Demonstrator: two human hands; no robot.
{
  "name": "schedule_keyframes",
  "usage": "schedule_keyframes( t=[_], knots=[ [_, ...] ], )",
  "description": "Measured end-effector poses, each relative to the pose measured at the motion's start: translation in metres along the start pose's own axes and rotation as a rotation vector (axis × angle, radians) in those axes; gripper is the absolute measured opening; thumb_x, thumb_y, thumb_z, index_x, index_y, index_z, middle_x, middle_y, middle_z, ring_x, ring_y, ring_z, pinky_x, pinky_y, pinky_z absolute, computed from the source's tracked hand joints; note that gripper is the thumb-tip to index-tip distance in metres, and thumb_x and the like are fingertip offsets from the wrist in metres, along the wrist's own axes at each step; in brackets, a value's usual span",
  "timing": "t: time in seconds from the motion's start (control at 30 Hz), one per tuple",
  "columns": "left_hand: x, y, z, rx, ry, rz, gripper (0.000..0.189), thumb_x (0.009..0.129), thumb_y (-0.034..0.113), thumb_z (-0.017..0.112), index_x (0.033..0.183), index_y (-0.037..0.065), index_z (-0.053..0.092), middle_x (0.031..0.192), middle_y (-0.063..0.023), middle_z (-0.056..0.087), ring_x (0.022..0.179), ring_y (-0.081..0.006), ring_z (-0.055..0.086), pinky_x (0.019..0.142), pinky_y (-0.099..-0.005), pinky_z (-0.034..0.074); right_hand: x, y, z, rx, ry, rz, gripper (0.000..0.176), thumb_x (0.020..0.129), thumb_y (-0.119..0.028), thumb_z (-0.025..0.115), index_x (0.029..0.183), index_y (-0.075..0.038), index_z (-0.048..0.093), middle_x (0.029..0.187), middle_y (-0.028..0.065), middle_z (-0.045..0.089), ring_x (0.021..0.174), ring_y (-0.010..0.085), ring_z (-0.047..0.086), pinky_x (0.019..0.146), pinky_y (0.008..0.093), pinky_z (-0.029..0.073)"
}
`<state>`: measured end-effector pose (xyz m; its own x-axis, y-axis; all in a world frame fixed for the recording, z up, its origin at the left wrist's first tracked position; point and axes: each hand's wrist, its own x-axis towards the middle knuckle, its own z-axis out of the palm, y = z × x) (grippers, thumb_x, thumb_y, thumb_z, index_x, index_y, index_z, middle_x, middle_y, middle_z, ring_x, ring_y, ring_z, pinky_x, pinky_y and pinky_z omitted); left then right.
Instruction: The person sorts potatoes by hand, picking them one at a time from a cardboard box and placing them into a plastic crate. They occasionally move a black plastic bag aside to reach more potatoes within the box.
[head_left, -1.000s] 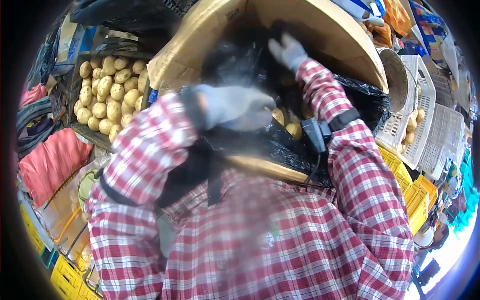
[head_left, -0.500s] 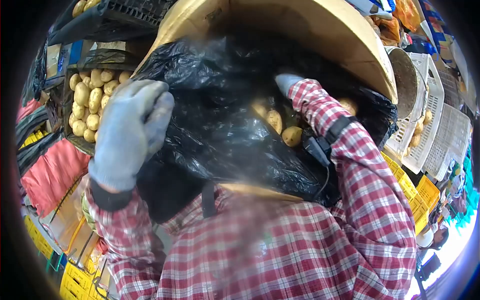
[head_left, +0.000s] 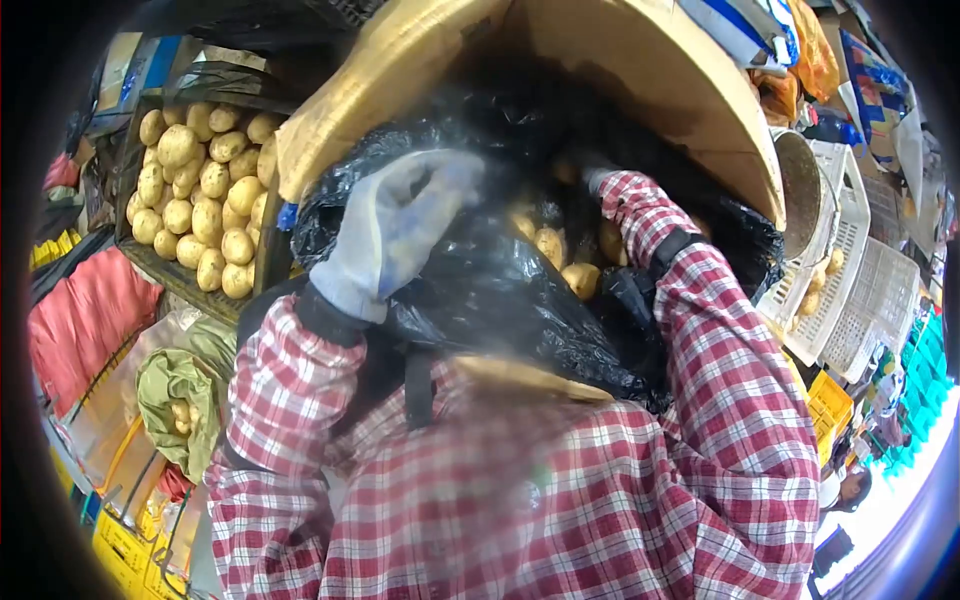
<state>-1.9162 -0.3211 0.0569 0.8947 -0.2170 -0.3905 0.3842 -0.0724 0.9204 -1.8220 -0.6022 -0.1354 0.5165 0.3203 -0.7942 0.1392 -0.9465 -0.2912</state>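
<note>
My left hand [head_left: 395,225], in a pale grey-blue glove, is over the left part of a black plastic bag [head_left: 480,295] lining a cardboard box [head_left: 650,65]. Its fingers curl in towards the thumb. Blur at the fingertips hides what they hold, if anything. My right hand [head_left: 598,178] reaches into the bag's far right part; only a bit of glove shows beyond the checked cuff, and its fingers are hidden. Several potatoes [head_left: 550,245] lie in the bag, just left of my right forearm.
At the left stands a crate [head_left: 185,285] heaped with potatoes [head_left: 210,180]. Below it are a pink sack [head_left: 90,320] and an open green sack [head_left: 165,390] with a few potatoes. White plastic crates [head_left: 840,170] and a bucket [head_left: 795,185] stand at the right.
My left hand has moved right, from beside the potato crate to over the black bag. My right hand has shifted slightly right and down. The view has turned, showing more of the crate.
</note>
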Motion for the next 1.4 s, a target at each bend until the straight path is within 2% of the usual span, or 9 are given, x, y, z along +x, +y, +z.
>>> schedule_keyframes(
  t=[0.3, 0.67, 0.83, 0.93, 1.0, 1.07, 1.2, 1.33, 1.4],
  knots=[
    [0.011, -0.015, 0.005, -0.071, 0.007, -0.027, 0.031, 0.098, 0.025, 0.06, 0.111, -0.003, 0.066, 0.102, -0.0062, 0.068, 0.089, -0.0123, 0.063, 0.082, -0.0252, 0.049, 0.015, 0.003, 0.005, 0.14, -0.016, 0.035, 0.048, 0.081, -0.023, 0.066, 0.125, -0.003, 0.06, 0.117, 0.0157, 0.066, 0.109, 0.0272, 0.062, 0.098, 0.0406, 0.047],
    [0.031, -0.04, 0.001, -0.339, 0.036, -0.102, 0.031, 0.096, 0.028, 0.062, 0.109, 0.0, 0.067, 0.097, -0.0027, 0.066, 0.084, -0.0104, 0.059, 0.079, -0.025, 0.048, -0.139, -0.035, -0.012, 1.851, -0.238, -0.268, 0.053, 0.081, -0.025, 0.067, 0.127, -0.001, 0.057, 0.121, 0.0165, 0.064, 0.112, 0.0282, 0.061, 0.101, 0.0416, 0.046],
    [0.031, -0.035, 0.007, 0.009, -0.028, -0.013, 0.029, 0.096, 0.026, 0.062, 0.11, 0.0, 0.067, 0.095, -0.0004, 0.066, 0.082, -0.0092, 0.057, 0.079, -0.0246, 0.046, -0.199, -0.008, -0.004, 1.781, 0.209, -0.532, 0.066, 0.081, -0.036, 0.067, 0.133, 0.001, 0.049, 0.127, 0.0186, 0.059, 0.118, 0.0317, 0.057, 0.106, 0.0472, 0.041],
    [0.029, -0.036, 0.008, 0.409, -0.063, 0.223, 0.03, 0.095, 0.02, 0.062, 0.117, -0.001, 0.063, 0.112, -0.0088, 0.062, 0.098, -0.016, 0.058, 0.088, -0.0269, 0.047, -0.231, -0.002, 0.0, 0.953, 0.688, -0.377, 0.068, 0.081, -0.037, 0.067, 0.134, -0.001, 0.048, 0.127, 0.0179, 0.057, 0.118, 0.0349, 0.055, 0.105, 0.0516, 0.04],
    [0.035, -0.059, 0.008, 0.748, 0.008, 0.481, 0.039, 0.092, 0.021, 0.065, 0.124, 0.0, 0.06, 0.125, -0.0152, 0.058, 0.109, -0.023, 0.058, 0.095, -0.0314, 0.047, -0.261, -0.026, -0.009, 1.459, 0.521, -0.501, 0.065, 0.081, -0.036, 0.067, 0.133, -0.002, 0.049, 0.126, 0.018, 0.058, 0.117, 0.0336, 0.056, 0.104, 0.0493, 0.042],
    [0.001, -0.014, 0.017, 1.289, -0.087, 0.063, 0.07, 0.081, 0.035, 0.073, 0.14, 0.009, 0.047, 0.143, -0.024, 0.046, 0.127, -0.0396, 0.049, 0.107, -0.0442, 0.04, -0.274, -0.036, -0.011, 1.941, 0.4, -0.535, 0.063, 0.081, -0.033, 0.068, 0.133, -0.002, 0.049, 0.126, 0.018, 0.058, 0.116, 0.0317, 0.056, 0.102, 0.0458, 0.045],
    [0.009, -0.005, 0.015, 1.505, -0.553, -0.323, 0.044, 0.075, 0.024, 0.074, 0.114, 0.004, 0.069, 0.108, -0.0219, 0.069, 0.104, -0.0371, 0.066, 0.09, -0.0429, 0.052, -0.24, -0.045, 0.002, 1.859, 0.336, -0.453, 0.056, 0.083, -0.027, 0.068, 0.129, -0.001, 0.051, 0.122, 0.0165, 0.059, 0.111, 0.0282, 0.059, 0.097, 0.0412, 0.049],
    [0.01, -0.002, 0.004, 1.243, -0.667, -0.104, 0.02, 0.083, 0.014, 0.065, 0.094, -0.002, 0.068, 0.088, -0.0157, 0.071, 0.075, -0.0297, 0.068, 0.07, -0.0365, 0.055, -0.185, -0.058, 0.009, 1.686, 0.169, -0.343, 0.043, 0.088, -0.02, 0.067, 0.123, 0.002, 0.055, 0.114, 0.0139, 0.063, 0.102, 0.0239, 0.064, 0.094, 0.038, 0.052],
    [0.017, -0.028, -0.017, 0.265, -0.519, -0.243, 0.016, 0.09, 0.014, 0.059, 0.1, 0.001, 0.059, 0.086, -0.0073, 0.062, 0.069, -0.0176, 0.06, 0.062, -0.0267, 0.049, -0.159, -0.071, 0.024, 1.628, 0.137, -0.208, 0.039, 0.09, -0.026, 0.064, 0.122, -0.004, 0.059, 0.113, 0.0091, 0.065, 0.099, 0.0209, 0.064, 0.086, 0.0337, 0.052]
  ],
)
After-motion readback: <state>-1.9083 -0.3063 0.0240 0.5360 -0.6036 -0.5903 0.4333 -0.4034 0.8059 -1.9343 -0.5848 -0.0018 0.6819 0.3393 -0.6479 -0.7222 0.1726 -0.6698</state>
